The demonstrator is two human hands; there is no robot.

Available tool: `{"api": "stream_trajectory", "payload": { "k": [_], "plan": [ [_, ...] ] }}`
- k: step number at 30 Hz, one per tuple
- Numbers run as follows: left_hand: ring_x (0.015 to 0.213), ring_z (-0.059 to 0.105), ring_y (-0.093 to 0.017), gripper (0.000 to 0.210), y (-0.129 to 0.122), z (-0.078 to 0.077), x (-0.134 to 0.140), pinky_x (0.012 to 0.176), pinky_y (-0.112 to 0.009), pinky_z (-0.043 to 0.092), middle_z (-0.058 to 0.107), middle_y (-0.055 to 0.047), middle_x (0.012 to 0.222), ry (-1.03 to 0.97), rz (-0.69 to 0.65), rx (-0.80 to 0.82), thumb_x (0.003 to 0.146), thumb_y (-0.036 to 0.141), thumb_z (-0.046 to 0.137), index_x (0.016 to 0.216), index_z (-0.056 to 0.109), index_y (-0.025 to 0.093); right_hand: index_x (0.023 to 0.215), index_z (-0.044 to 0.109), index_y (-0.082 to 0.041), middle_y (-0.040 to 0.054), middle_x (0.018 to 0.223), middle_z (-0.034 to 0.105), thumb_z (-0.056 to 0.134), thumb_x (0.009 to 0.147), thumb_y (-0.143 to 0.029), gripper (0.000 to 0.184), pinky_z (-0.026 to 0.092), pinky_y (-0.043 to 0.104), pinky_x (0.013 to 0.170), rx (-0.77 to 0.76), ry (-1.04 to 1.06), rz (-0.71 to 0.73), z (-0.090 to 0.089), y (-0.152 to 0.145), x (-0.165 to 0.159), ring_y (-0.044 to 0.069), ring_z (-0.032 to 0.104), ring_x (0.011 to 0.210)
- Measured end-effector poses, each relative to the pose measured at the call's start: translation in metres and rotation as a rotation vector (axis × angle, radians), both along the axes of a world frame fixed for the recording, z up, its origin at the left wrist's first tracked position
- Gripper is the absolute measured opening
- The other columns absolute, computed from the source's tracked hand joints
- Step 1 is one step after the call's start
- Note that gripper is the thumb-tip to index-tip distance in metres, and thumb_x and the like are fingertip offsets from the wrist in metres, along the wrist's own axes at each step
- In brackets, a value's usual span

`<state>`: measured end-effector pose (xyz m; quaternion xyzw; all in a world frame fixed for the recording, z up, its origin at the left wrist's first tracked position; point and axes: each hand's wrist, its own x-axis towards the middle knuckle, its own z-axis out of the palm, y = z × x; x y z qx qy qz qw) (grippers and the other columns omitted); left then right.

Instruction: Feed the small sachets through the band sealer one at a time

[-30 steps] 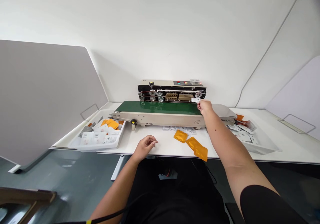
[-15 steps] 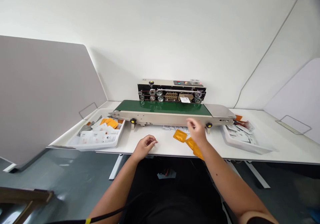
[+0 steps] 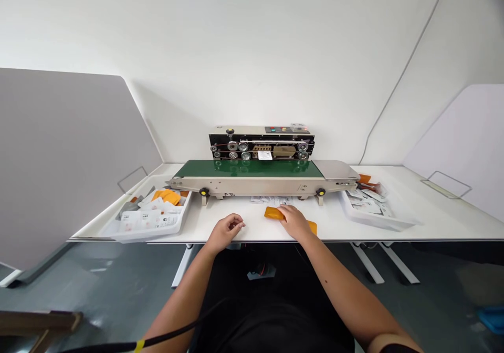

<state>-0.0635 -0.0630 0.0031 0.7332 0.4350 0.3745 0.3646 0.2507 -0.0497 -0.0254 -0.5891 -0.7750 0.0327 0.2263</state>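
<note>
My right hand (image 3: 295, 224) reaches down at the middle of the table, its thumb and fingers closed on the edge of an orange pouch (image 3: 272, 213). More orange pouch material (image 3: 313, 227) shows beside my right wrist, partly covered by the hand. My left hand (image 3: 227, 231) rests near the table's front edge with its fingers curled in and nothing visible in them. Beyond both hands stands a band sealing machine (image 3: 262, 144) with a green conveyor belt (image 3: 244, 168). A small white packet (image 3: 265, 155) sits at its sealing part.
On the left, a white bin (image 3: 147, 233) holds white and orange packets. Another bin (image 3: 378, 220) with packets is at the right. White packets (image 3: 271, 199) lie under the conveyor. Grey panels (image 3: 66, 153) flank the white table (image 3: 425, 206).
My right hand has come down from in front of the conveyor onto the orange pouch. The white packet has travelled left along the sealing machine. My left hand keeps its curled pose.
</note>
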Motion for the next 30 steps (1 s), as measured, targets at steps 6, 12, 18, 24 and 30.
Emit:
{"api": "stream_trajectory", "payload": {
  "k": [6,12,18,24,30],
  "plan": [
    [0.087,0.069,-0.02,0.023,-0.002,0.003,0.001,0.078,-0.028,0.051,0.074,-0.004,0.092,0.02,0.005,0.018,0.09,0.043,0.06,0.098,0.064,0.021,0.12,0.069,-0.025,0.0072,0.128,0.066,0.049,0.092,-0.013,0.036,0.032,0.053,0.113,0.285,0.07,0.032,0.002,0.007,-0.002,0.03,0.05,0.126],
    [0.086,0.065,-0.02,0.026,-0.003,0.003,-0.001,0.079,-0.03,0.05,0.072,-0.007,0.1,-0.03,-0.015,0.044,0.091,0.043,0.06,0.104,0.063,0.02,0.116,0.066,-0.023,0.0085,0.11,0.07,0.044,0.098,-0.022,0.029,0.048,0.041,0.096,0.312,0.442,0.157,0.019,-0.01,-0.025,0.024,0.062,0.106],
    [0.09,0.062,-0.021,0.049,-0.003,0.005,-0.008,0.08,-0.031,0.05,0.066,-0.01,0.106,-0.141,-0.15,0.0,0.09,0.05,0.063,0.126,0.056,0.019,0.104,0.068,-0.023,0.0,0.077,0.067,0.059,0.093,-0.044,0.025,0.047,0.027,0.064,-0.456,0.723,0.429,0.022,-0.022,-0.076,0.016,0.061,0.066],
    [0.071,0.057,-0.015,0.047,-0.005,0.011,-0.004,0.066,-0.025,0.047,0.061,-0.001,0.079,-0.023,-0.224,-0.112,0.089,0.049,0.065,0.124,0.058,0.018,0.103,0.075,-0.018,0.0025,0.081,0.069,0.066,0.085,-0.054,0.041,0.046,0.026,0.067,-0.653,0.896,0.43,0.02,-0.016,-0.078,0.015,0.059,0.069],
    [0.075,0.06,-0.016,0.04,-0.008,0.017,0.001,0.068,-0.025,0.049,0.067,-0.003,0.085,0.019,-0.248,-0.157,0.087,0.045,0.066,0.118,0.063,0.019,0.098,0.077,-0.019,0.0054,0.095,0.074,0.068,0.082,-0.052,0.038,0.05,0.031,0.076,-0.702,0.863,0.438,0.024,-0.017,-0.077,0.02,0.066,0.083]
  ]
}}
